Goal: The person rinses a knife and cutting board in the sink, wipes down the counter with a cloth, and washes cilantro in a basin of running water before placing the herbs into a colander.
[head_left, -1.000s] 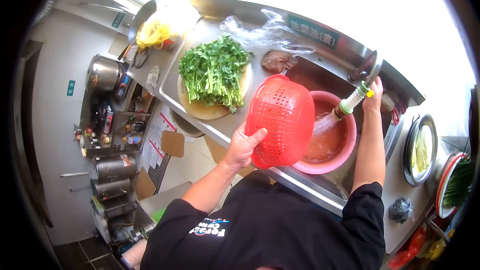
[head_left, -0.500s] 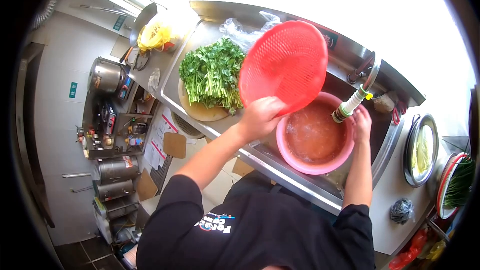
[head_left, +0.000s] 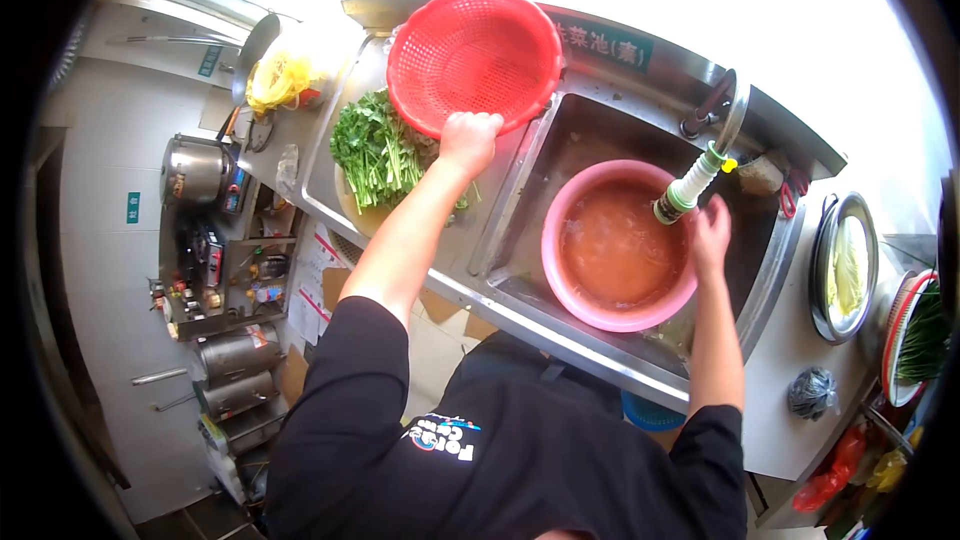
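- Leafy greens [head_left: 372, 155] with long stalks lie on a round board [head_left: 362, 220], on the steel drainboard [head_left: 455, 235] left of the sink, partly hidden by my colander.
- The red plastic colander [head_left: 475, 55] is up over the drainboard's back edge, its open side showing.
- My left hand [head_left: 468, 140] is closed on the colander's near rim.
- A pink basin [head_left: 553, 265] of reddish-looking water sits in the sink [head_left: 585, 125], near its front edge.
- The faucet nozzle [head_left: 685, 192] hangs over the basin's right rim.
- My right hand [head_left: 711, 232] is just beside that rim, fingers loosely curled; I can't tell whether they touch it.
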Tool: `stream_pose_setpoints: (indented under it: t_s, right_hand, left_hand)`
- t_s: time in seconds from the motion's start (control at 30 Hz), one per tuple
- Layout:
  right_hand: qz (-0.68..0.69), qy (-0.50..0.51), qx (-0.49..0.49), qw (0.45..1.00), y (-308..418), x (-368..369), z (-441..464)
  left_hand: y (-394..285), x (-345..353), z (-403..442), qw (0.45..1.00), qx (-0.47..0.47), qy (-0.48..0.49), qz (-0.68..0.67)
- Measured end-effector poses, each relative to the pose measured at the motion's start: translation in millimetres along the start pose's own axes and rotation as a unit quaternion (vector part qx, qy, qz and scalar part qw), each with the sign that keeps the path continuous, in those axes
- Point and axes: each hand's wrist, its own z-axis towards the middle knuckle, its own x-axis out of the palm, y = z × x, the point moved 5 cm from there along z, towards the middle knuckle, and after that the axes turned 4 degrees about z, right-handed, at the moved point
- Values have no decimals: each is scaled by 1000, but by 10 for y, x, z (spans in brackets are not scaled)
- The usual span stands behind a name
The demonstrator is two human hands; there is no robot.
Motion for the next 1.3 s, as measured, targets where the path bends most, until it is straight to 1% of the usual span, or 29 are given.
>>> stream_pose_setpoints:
  t_s: [0.03, 0.07, 0.1, 0.13, 0.2, 0.23, 0.3, 0.33, 0.37, 0.43, 0.47, 0.53, 0.6, 0.63, 0.7, 0.77, 0.8, 0.83, 0.9, 0.93, 0.97, 1.03, 1.07, 1.1, 1.13, 1.17, 1.23, 1.27, 1.3]
  right_hand:
    - [-59, 16, -22, 998, 524, -9, 151]
    - [-95, 11, -89, 991, 579, 31, 395]
    - [-167, -23, -184, 968, 742, 77, 601]
    - [-200, -14, -195, 960, 923, 134, 789]
    - [-246, 47, -227, 941, 1088, 235, 994]
    - [-262, 86, -253, 927, 1045, 262, 1107]
    - [-261, 126, -256, 922, 577, 307, 1395]
    - [-312, 146, -240, 908, 674, 294, 1396]
    - [-365, 139, -286, 875, 809, 293, 1329]
    - [-363, 106, -296, 877, 907, 282, 1269]
    - [-350, 110, -316, 875, 951, 277, 1229]
    - [-352, 124, -299, 878, 959, 329, 1268]
    - [-350, 134, -244, 894, 862, 318, 1334]
    - [-379, 103, -258, 883, 988, 319, 1287]
    - [-340, 55, -279, 896, 1181, 296, 1269]
    - [-315, 43, -265, 910, 1217, 273, 1283]
    - [-351, 82, -224, 905, 1203, 254, 1325]
    - [-360, 63, -261, 894, 1355, 239, 1284]
    - [-494, 96, -153, 851, 1574, 223, 1361]
    - [-527, 103, -166, 827, 1665, 223, 1361]
    - [-546, 119, -146, 816, 1719, 208, 1343]
    - [-565, 116, -130, 806, 1656, 187, 1307]
    - [-537, 109, -123, 827, 1629, 144, 1244]
    - [-535, 112, -128, 828, 1595, 111, 1177]
    - [-499, 108, -129, 850, 1531, 66, 1126]
    - [-459, 106, -131, 872, 1446, 54, 1075]
    - [-341, 1, -231, 911, 1231, 33, 897]
    - [-324, 12, -258, 910, 1094, 42, 764]
    - [-306, 22, -285, 908, 995, 74, 577]
  left_hand:
    - [19, -24, -22, 1000, 0, 2, 3]
    - [27, -29, -48, 999, 0, 44, 12]
    - [33, -45, -83, 996, -2, 85, 21]
    - [16, -115, -115, 996, -6, 86, 25]
    - [-61, -391, -180, 1000, -11, -12, 1]
    - [-70, -484, -227, 1000, -17, -10, 5]
    - [-17, -660, -343, 997, -71, -5, -39]
    - [14, -769, -432, 992, -97, -53, -60]
    - [66, -785, -529, 992, -104, -52, -56]
    - [221, -831, -793, 976, -160, -109, -100]
    - [267, -837, -912, 965, -184, -137, -124]
    - [325, -824, -1107, 958, -215, -141, -130]
    - [290, -791, -1236, 955, -221, -133, -143]
    - [253, -796, -1276, 956, -221, -127, -147]
    - [149, -808, -1326, 952, -222, -127, -171]
    - [37, -801, -1336, 952, -210, -111, -192]
    - [-4, -791, -1345, 953, -207, -108, -195]
    - [-60, -780, -1351, 954, -197, -107, -197]
    - [-157, -758, -1361, 955, -189, -105, -204]
    - [-193, -766, -1373, 954, -185, -102, -211]
    - [-225, -765, -1384, 954, -181, -99, -217]
    - [-264, -759, -1427, 953, -186, -98, -219]
    - [-255, -764, -1466, 946, -199, -93, -237]
    - [-224, -775, -1521, 939, -215, -88, -252]
    - [-175, -744, -1613, 922, -246, -90, -284]
    - [-160, -824, -1650, 921, -257, -85, -280]
    - [-11, -800, -1842, 926, -275, -90, -243]
    - [72, -786, -1936, 897, -319, -97, -290]
    - [154, -807, -2016, 894, -332, -108, -281]
